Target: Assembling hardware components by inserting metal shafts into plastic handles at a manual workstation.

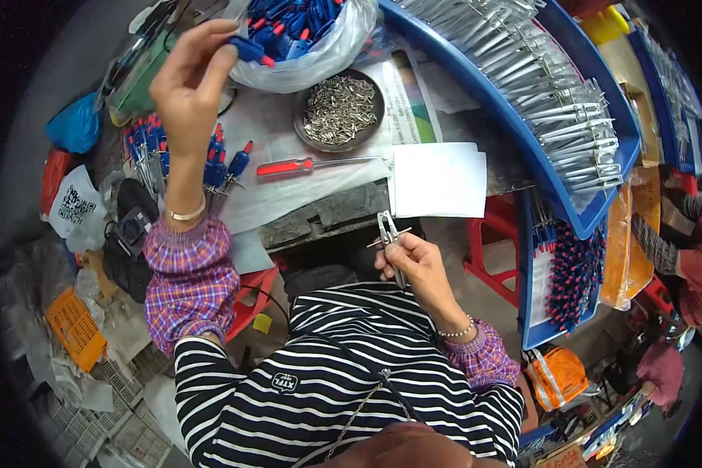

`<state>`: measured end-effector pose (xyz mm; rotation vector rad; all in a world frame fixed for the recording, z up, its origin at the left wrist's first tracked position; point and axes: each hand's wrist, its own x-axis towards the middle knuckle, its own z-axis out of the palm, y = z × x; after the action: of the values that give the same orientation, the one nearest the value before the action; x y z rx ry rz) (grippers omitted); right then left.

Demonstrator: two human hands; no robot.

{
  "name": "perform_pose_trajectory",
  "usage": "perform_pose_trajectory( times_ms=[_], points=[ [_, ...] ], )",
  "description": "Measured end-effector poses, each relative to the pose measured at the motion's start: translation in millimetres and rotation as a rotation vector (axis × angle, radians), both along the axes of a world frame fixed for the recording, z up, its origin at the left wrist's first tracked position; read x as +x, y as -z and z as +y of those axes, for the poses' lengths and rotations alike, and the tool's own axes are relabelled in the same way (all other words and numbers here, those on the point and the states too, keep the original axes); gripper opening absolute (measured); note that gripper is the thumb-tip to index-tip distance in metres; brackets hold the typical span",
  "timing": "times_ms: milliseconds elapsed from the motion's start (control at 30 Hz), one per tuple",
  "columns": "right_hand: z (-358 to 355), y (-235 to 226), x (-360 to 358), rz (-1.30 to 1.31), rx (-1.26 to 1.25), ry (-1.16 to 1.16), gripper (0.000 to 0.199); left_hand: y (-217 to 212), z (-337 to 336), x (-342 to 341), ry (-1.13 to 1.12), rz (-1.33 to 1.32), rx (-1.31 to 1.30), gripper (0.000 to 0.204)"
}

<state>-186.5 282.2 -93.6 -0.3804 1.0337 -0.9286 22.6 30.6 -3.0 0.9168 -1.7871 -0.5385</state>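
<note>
In the head view, the left hand [186,78] is raised at the far left, its fingers pinched on a small blue plastic handle with red tip [251,51], just beside the clear plastic bag of blue handles [320,47]. The right hand [415,265], near the body, has its fingers closed around a thin folded metal tool [389,234]. A round dark bowl of small metal pins [338,109] stands on the surface [288,195], and a red-handled screwdriver [308,164] lies near it.

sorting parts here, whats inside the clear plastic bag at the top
The bag holds blue plastic handles with red tips, heaped. The left hand lifts one handle at its mouth. What lies deeper is hidden under the heap and the bag's folds.
</note>
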Motion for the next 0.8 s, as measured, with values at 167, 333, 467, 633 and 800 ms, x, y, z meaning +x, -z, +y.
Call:
perform_pose_trajectory(
  times_ms=[167,333,467,633,800],
  points=[
    [0.3,-5.2,4.1,-0.057,-0.078,0.069,0.02,12.8,89.1,-17.3,0.339,0.085,0.766,0.02],
    [2.3,-9.7,6.0,-0.132,-0.134,0.241,0.028,52.2,137.6,-32.4,0.562,0.236,1.093,0.024],
    [-1.4,-11.4,-1.3,-0.146,-0.111,0.291,0.028,48.4,137.9,-39.9,0.7,-0.068,1.078,0.039],
    [-5.2,-11.8,-6.8,-0.205,-0.007,0.289,0.023,40.3,130.7,-42.5,0.731,-0.241,1.058,0.056],
    [-4.5,-9.7,-9.0,-0.332,0.073,0.312,0.024,48.2,127.7,-38.8,0.702,-0.105,1.189,0.057]
  ],
)
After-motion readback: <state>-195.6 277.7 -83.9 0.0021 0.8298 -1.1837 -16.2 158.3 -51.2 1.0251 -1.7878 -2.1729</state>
